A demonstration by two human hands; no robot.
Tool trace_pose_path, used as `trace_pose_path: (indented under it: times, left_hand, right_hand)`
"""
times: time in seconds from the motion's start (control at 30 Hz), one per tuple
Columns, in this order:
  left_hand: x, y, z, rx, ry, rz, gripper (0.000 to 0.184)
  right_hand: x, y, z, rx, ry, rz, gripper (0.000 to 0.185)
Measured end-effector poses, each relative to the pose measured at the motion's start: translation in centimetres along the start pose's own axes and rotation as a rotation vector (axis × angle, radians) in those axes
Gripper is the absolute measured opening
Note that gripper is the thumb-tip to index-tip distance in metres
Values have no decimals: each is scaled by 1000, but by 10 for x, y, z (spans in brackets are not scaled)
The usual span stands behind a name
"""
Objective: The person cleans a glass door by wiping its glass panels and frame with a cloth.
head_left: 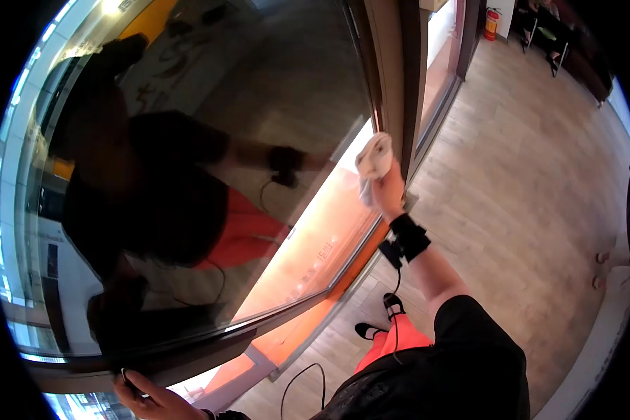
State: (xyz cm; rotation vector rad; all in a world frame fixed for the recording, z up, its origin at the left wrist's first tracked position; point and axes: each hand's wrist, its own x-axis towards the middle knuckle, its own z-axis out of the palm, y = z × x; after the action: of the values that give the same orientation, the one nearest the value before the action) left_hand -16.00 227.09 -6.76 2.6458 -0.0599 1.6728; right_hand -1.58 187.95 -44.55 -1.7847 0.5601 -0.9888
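A dark brown window frame [231,345] held a large glass pane [280,91] that filled the left half of the picture, with the person's reflection in it. The white cloth [375,155] was just above and right of the picture's centre, at the pane's right edge beside the upright side of the window frame. The right hand [390,192] had its fingers closed on it, bunching the cloth in the grasp. The right arm reached upward from lower right, its wrist in a black band [409,236]. At the lower left, the left hand [150,399] was at the window frame's bottom edge, fingers bent; whether they gripped it could not be told. A red fire extinguisher [492,24] stood at the upper right.
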Motion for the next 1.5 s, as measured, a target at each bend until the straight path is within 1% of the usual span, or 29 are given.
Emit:
trace_pose_path:
  times: [0.03, 0.1, 0.17, 0.23, 0.27, 0.3, 0.37, 0.43, 0.5, 0.53, 0.57, 0.6, 0.7, 0.73, 0.77, 0.8, 0.83, 0.87, 0.9, 1.0, 1.07, 1.13, 1.17, 1.23, 1.33, 1.4, 1.43, 1.47, 1.5]
  left_hand:
    - [-1, -1, 0, 1, 10, -5, 40]
    - [-5, -19, 1, 10, 19, 0, 32]
    - [-16, -59, 8, 25, 38, 16, 25]
    - [-3, -11, 5, -27, 55, 34, 29]
    - [2, 6, 2, -49, 55, 48, 36]
    - [-2, -10, 4, -41, 48, 37, 29]
    - [-15, -56, 8, -25, 36, 14, 25]
    - [-13, -53, 6, -5, 10, -20, 24]
    - [-15, -46, 2, 14, -13, -30, 24]
    - [-14, -41, 1, 21, -21, -20, 24]
    - [-13, -38, 0, 29, -26, -15, 24]
    - [-13, -37, 1, -13, -28, -27, 23]
    - [-12, -35, 1, -45, 27, 28, 20]
    - [-12, -35, 5, -4, 22, 40, 17]
    - [-13, -36, 6, -5, 21, 34, 17]
    - [-15, -36, 7, -9, 26, 26, 17]
    - [-15, -34, 7, -13, 31, 21, 18]
    - [-15, -31, 5, -16, -14, -52, 17]
    - [-15, -31, 4, -3, -11, -29, 16]
    - [-13, -32, 8, 18, 15, 25, 15]
    - [-10, -25, 8, 12, 40, 28, 14]
    - [-6, -16, 4, -38, 5, 20, 14]
    - [-4, -11, 2, -61, -10, 12, 14]
    - [-2, -6, 4, -79, 28, 29, 16]
    - [-4, -10, 6, -60, 62, 47, 17]
    - [-3, -10, 6, -40, 89, 74, 17]
    - [-2, -11, 6, -29, 100, 89, 17]
    - [-2, -10, 5, -42, 92, 70, 17]
    - [-2, -9, 4, -56, 80, 53, 17]
  right_hand:
    - [18, -10, -10, -84, -13, 11, 51]
    - [3, 14, 5, -163, 17, 2, 55]
    - [-46, 21, 24, 55, -9, -34, 58]
    - [-108, -14, 28, 177, -155, -77, 60]
    - [-134, -43, 20, 134, -238, -99, 60]
    - [-146, -71, 12, 93, -320, -119, 61]
    - [-137, -86, 15, 198, -267, -93, 60]
    - [-99, -95, 11, 221, -216, -99, 59]
    - [-46, -77, 5, 170, -117, -144, 53]
    - [-21, -66, 0, 250, -138, -64, 50]
    - [10, -66, -11, 114, -45, -202, 49]
    - [33, -69, -13, 128, 53, -164, 48]
    - [41, -92, -19, -19, 42, -132, 48]
    - [4, -91, -9, -54, 10, -251, 49]
    - [-21, -108, -11, 17, -137, -250, 53]
    - [-50, -103, 0, -22, -269, -256, 59]
    - [-82, -114, 3, 194, -317, -142, 55]
    - [-109, -129, 0, 80, -400, -227, 60]
    - [-121, -142, -6, -34, -481, -308, 64]
    - [-97, -153, -14, -75, -466, -352, 66]
    - [-48, -147, -19, 6, -274, -382, 66]
    - [-2, -140, -28, 31, -182, -383, 63]
    - [15, -129, -26, 132, -160, -318, 58]
    - [44, -117, -20, 168, 2, -204, 53]
    - [37, -130, -10, 29, 126, -179, 43]
    - [-2, -173, -15, 259, -103, -212, 42]
    - [-18, -201, -16, 375, -152, -454, 44]
    - [-39, -203, -9, 296, -196, -533, 46]
    - [-60, -226, -12, 240, -209, -602, 53]
